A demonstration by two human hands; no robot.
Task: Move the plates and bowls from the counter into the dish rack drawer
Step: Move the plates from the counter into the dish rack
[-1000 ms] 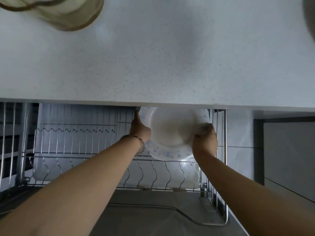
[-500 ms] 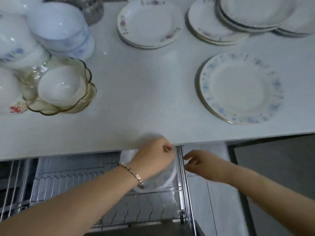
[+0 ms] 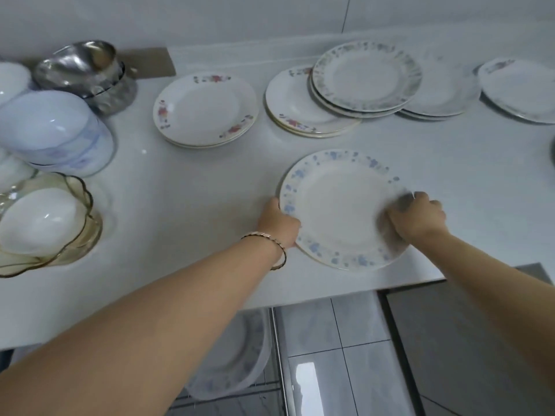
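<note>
A blue-flowered plate (image 3: pixel 336 205) lies near the front edge of the white counter (image 3: pixel 186 187). My left hand (image 3: pixel 279 225) grips its left rim and my right hand (image 3: pixel 416 216) grips its right rim, blurred. Below the counter edge a similar plate (image 3: pixel 237 355) stands in the dish rack drawer (image 3: pixel 277 355), partly hidden by my left arm. Two red-flowered plate stacks (image 3: pixel 205 109) (image 3: pixel 295 106) and a green-rimmed stack (image 3: pixel 365 75) sit further back.
Stacked pale blue bowls (image 3: pixel 57 133) and a white bowl inside an amber glass bowl (image 3: pixel 48 223) stand at the left. A steel bowl (image 3: pixel 87 73) is at the back left. More plates (image 3: pixel 519 88) lie at the far right. Grey floor tiles (image 3: pixel 339 355) show below.
Both hands left the plate in the drawer rack and rose to the counter. They now hold the blue-flowered plate by its two sides. My view has lifted from the drawer to the counter.
</note>
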